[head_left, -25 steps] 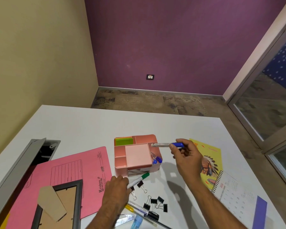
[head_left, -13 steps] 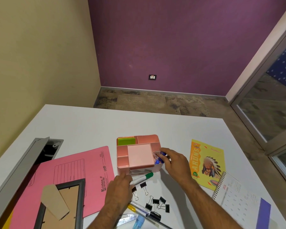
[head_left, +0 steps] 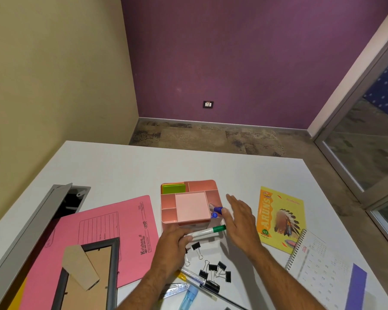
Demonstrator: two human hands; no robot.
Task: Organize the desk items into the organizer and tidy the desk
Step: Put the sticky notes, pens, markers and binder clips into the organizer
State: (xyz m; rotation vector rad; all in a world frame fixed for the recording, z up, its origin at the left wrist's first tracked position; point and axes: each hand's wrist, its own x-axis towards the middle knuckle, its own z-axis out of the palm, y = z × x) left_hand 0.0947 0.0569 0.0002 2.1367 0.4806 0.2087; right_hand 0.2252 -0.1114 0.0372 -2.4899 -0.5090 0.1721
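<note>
Pink plastic with rounded corners makes up the organizer [head_left: 189, 203], a squat box split into square and oblong compartments that sits on the smooth white desk [head_left: 126, 168]. A pale pink pad of notes [head_left: 192, 205] fills its big middle cell, green sticky notes [head_left: 174, 188] lie in its far-left cell, and two blue-capped pens [head_left: 216, 211] stand in its narrow right-hand cell. Just right of the organizer the right hand [head_left: 241, 220] is spread flat and holds nothing, its thumb close by the blue caps. At the organizer's near edge the left hand [head_left: 171, 241] pinches a slim white marker with a green cap [head_left: 207, 231], lying level along the front wall. Left of the organizer lies a matte pink card folder [head_left: 103, 231] printed "Krishna", and on it a grey picture frame [head_left: 87, 276] face down, its brown cardboard stand showing. Right of the organizer is a glossy yellow notebook [head_left: 280, 218] lettered "ARUNS", "NEW" and "65", with a feathered headdress picture; beyond that lies a spiral-bound calendar [head_left: 323, 267] whose small print cannot be read. Nearer than the organizer, black binder clips [head_left: 215, 270] with wire handles are scattered beside clear-barrelled pens [head_left: 195, 279].
</note>
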